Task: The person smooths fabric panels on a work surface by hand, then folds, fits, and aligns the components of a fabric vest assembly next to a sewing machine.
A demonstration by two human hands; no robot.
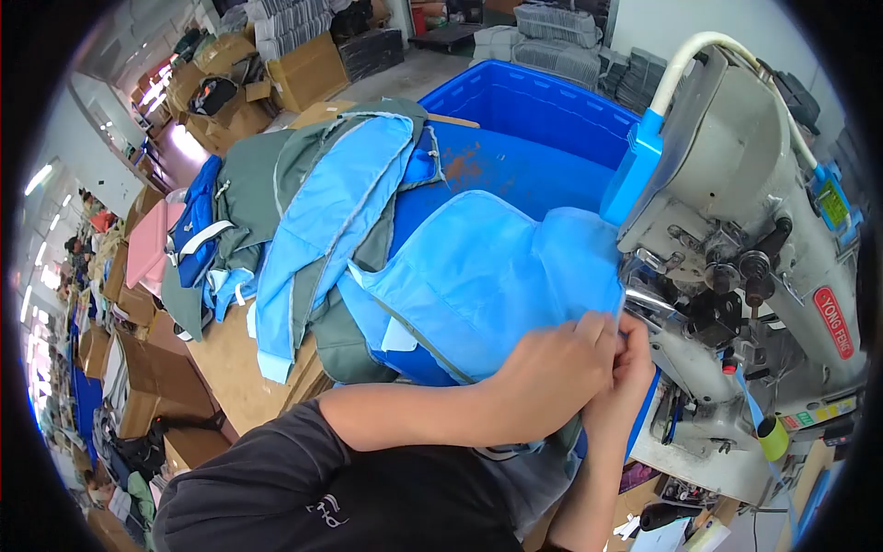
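Light blue fabric (460, 276) with a grey edge spreads across the middle, its right end beside the sewing machine (736, 166). My left hand (561, 373) is closed on the fabric's edge near the machine's arm, the forearm crossing in front of me. Close against it, my right hand (630, 363) pinches the same edge, fingers pressed together. The fingertips of both hands nearly touch, and the exact bit of cloth between them is partly hidden. More light blue and grey-green pieces (336, 202) lie in a heap to the left.
Behind the fabric stands a blue plastic bin (543, 97). Left of the heap are a pink piece (152, 244) and cardboard boxes (156, 377). A blue ribbon (750, 400) hangs at the machine's lower right. Stacked grey bundles (290, 37) stand at the back.
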